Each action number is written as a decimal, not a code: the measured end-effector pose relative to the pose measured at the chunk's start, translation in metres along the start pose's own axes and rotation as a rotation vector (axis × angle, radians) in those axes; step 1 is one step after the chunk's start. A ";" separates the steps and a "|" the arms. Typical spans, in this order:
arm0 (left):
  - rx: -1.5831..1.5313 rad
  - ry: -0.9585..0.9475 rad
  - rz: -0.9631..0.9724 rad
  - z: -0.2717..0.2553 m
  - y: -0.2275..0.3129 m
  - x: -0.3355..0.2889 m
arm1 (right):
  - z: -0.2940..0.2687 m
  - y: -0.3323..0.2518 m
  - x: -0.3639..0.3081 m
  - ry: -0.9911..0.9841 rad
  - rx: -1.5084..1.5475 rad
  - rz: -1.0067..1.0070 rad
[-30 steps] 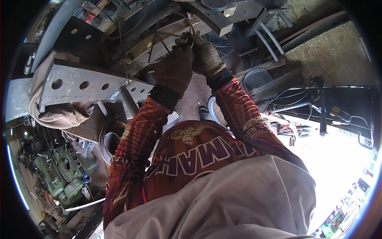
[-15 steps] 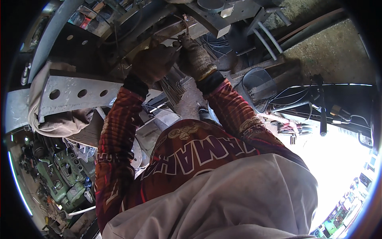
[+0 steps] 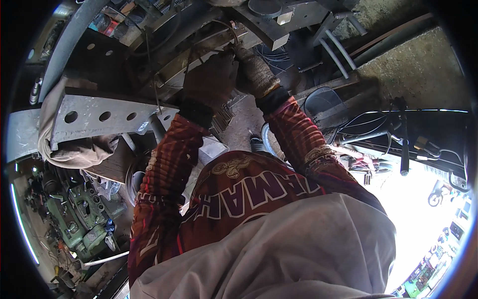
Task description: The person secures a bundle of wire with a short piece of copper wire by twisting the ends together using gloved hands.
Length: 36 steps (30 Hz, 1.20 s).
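Note:
Both my hands wear work gloves and meet at the top middle, beside a metal beam. My left hand (image 3: pixel 211 82), in a dark brown glove, has its fingers curled against my right. What it grips is hidden by the glove and shadow. My right hand (image 3: pixel 256 72), in a paler knitted glove, is closed at the fingertips, and its pinch is too dark to make out. A thin curved cable (image 3: pixel 235 34) rises just beyond these fingertips; whether they hold it I cannot tell.
A steel plate with round holes (image 3: pixel 94 117) juts in at left, with a grey cloth (image 3: pixel 79 152) draped round it. A dark mesh chair back (image 3: pixel 324 107) stands at right, near metal bars (image 3: pixel 338 52). A green machine (image 3: pixel 74 219) is at lower left.
My left hand has moved right and now presses up against my right hand, its forearm shifting right too. The pale thin rod seen between the hands earlier is now hidden.

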<state>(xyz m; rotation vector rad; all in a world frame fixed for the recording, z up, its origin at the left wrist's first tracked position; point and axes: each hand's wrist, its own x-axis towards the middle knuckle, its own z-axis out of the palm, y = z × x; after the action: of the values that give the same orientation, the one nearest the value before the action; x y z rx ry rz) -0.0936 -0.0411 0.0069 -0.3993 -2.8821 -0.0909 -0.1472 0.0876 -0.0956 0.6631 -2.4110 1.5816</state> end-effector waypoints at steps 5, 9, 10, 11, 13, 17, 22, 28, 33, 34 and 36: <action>0.191 0.069 0.286 0.000 -0.029 -0.005 | 0.032 0.010 0.006 0.053 0.150 -0.013; 0.195 0.190 0.475 0.009 -0.046 0.000 | 0.007 -0.029 -0.001 0.094 -0.156 0.016; 0.227 0.165 0.462 0.011 -0.043 0.001 | 0.007 -0.030 -0.002 0.108 -0.154 0.030; 0.262 0.143 0.450 0.010 -0.038 0.001 | 0.011 -0.015 -0.001 0.099 0.061 0.075; 0.290 0.089 0.304 0.011 -0.032 -0.009 | 0.012 -0.017 0.000 0.058 0.131 0.011; 0.201 -0.011 -0.032 0.008 -0.001 -0.009 | 0.005 -0.031 -0.009 0.063 0.313 -0.003; 0.114 0.055 -0.013 0.013 0.002 -0.001 | 0.001 -0.028 -0.006 0.034 0.178 0.014; 0.132 0.036 0.101 0.012 -0.005 0.007 | 0.021 -0.009 -0.003 0.120 0.468 0.053; 0.170 0.156 0.281 0.015 -0.031 0.005 | 0.006 -0.048 0.005 0.105 0.811 0.499; 0.145 0.142 0.305 0.015 -0.035 0.006 | -0.002 -0.061 0.006 0.125 0.953 0.628; 0.095 0.112 0.351 0.015 -0.041 0.008 | 0.000 -0.062 0.007 0.163 1.120 0.743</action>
<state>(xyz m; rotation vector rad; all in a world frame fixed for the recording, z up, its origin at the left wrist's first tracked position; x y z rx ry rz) -0.1159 -0.0769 -0.0073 -0.8423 -2.6483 0.0803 -0.1247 0.0651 -0.0417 -0.3445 -1.5036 3.1143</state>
